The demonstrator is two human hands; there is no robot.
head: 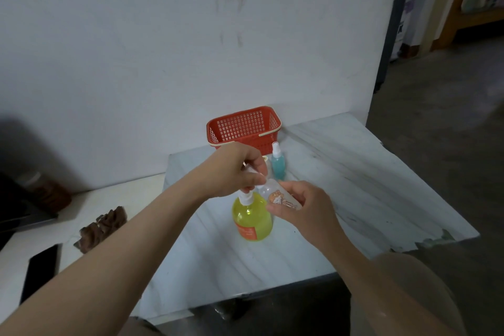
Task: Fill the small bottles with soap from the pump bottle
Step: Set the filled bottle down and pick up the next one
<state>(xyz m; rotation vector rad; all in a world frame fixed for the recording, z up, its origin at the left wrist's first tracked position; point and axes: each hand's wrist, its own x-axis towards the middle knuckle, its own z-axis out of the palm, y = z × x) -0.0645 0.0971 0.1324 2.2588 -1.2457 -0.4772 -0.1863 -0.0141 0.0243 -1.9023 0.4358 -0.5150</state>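
On my far left I see a dark phone (pixel 41 270) lying flat beside a brown carved piece (pixel 102 228). My left hand (pixel 240 169) is curled over the pump head of the yellow pump bottle (pixel 252 217), which stands upright on the marbled table (pixel 354 185), with a red basket (pixel 244 127) behind by the wall. Just right of the pump, my right hand (pixel 302 207) pinches a small clear bottle (pixel 278 198), tilted, its mouth at the nozzle. A blue spray bottle (pixel 278 162) stands just behind

Left grip (pixel 234 172) curls palm-down just beside the curled right grip (pixel 302 206).
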